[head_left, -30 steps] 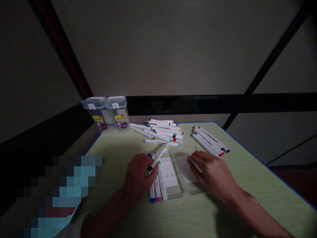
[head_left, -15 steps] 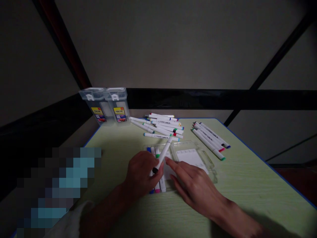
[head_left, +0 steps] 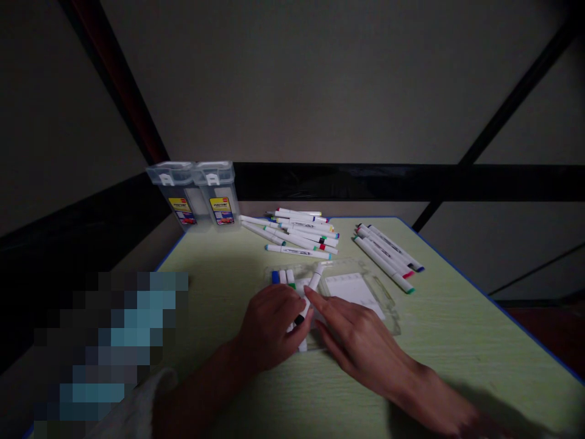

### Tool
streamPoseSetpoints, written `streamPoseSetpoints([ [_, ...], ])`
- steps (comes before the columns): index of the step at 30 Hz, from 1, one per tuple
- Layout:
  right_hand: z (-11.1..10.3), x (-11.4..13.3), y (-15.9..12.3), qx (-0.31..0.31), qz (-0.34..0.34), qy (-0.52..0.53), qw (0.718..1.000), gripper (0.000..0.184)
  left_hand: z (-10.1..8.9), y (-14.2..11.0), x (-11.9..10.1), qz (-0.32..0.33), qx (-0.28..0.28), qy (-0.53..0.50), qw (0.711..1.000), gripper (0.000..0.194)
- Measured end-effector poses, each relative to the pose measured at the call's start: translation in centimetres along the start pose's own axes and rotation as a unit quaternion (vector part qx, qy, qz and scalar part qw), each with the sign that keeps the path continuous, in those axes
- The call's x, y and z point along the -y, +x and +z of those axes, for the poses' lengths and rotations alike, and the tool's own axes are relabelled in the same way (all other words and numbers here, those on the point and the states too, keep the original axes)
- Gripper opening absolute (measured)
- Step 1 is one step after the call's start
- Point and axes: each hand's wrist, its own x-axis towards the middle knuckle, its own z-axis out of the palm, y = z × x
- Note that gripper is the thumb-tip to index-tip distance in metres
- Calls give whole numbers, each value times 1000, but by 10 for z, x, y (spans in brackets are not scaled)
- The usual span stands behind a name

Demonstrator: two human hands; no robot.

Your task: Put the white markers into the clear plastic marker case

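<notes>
A white marker [head_left: 314,280] with a black end is pinched in my left hand [head_left: 274,320], slanted over an opened clear plastic case [head_left: 390,305]. My right hand [head_left: 359,329] is beside it, fingers stretched out, its index fingertip at the marker's side; whether it presses on it I cannot tell. Several white markers lie side by side in the case's left half, among them a blue-capped marker [head_left: 275,277]. My left hand covers part of them. A white insert [head_left: 351,289] shows in the case's right half.
Behind the case lies a loose pile of markers [head_left: 304,231]. Several more markers [head_left: 386,253] lie together at the right. Two lidded clear boxes [head_left: 180,195] with yellow labels stand at the back left. The green table [head_left: 448,341] has a blue edge; a wall rises behind.
My left hand has moved slightly right with the marker, whose far end has come down over the case. My right hand has stayed nearly in place.
</notes>
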Motion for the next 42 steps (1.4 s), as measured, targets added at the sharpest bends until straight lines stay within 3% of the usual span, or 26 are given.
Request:
streamPoseSetpoints([
  [11, 3, -4, -1, 3, 2, 14, 1000, 55, 0, 0, -2, 22, 75, -33, 996, 3],
  [24, 2, -6, -3, 5, 4, 52, 999, 48, -2, 0, 0, 64, 85, -77, 991, 14],
  [42, 0, -5, -2, 20, 18, 82, 996, 41, -3, 3, -3, 79, 108, -83, 988, 12],
])
